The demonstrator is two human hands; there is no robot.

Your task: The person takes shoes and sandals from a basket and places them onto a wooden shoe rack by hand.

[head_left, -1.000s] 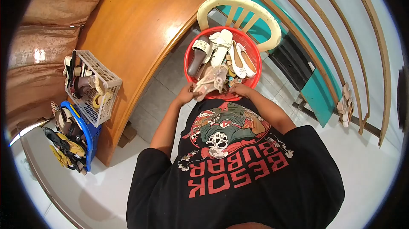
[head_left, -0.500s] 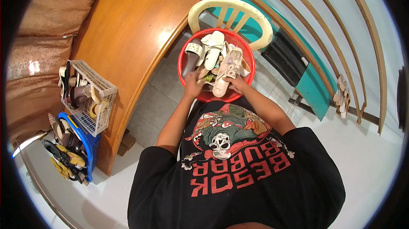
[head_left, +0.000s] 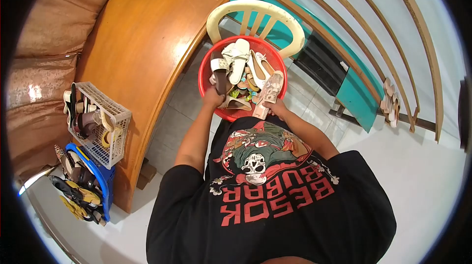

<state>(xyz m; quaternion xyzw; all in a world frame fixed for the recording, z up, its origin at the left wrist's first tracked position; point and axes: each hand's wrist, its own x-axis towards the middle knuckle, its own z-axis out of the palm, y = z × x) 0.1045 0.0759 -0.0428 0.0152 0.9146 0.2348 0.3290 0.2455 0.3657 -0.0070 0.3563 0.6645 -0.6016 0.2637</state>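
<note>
Half a second on, the pale flowery sandal (head_left: 274, 86) has shifted from nearer the middle of the red basket (head_left: 202, 72) out to its near right edge, and the left hand (head_left: 213, 98) has gone to the brown slipper (head_left: 221, 81). I see the right hand (head_left: 276, 108) gripping that sandal by its lower end, the rest of it slanting up along the basket's right side; whether it touches the rim I can't tell. Over at the left edge, the left hand's fingers are closed on the slipper's heel, its studded white strap facing up. White slides (head_left: 239, 62) lie toward the far edge, with white flats (head_left: 260, 70) just beside them on the right. Behind that edge curves the cream chair back (head_left: 295, 33).
</note>
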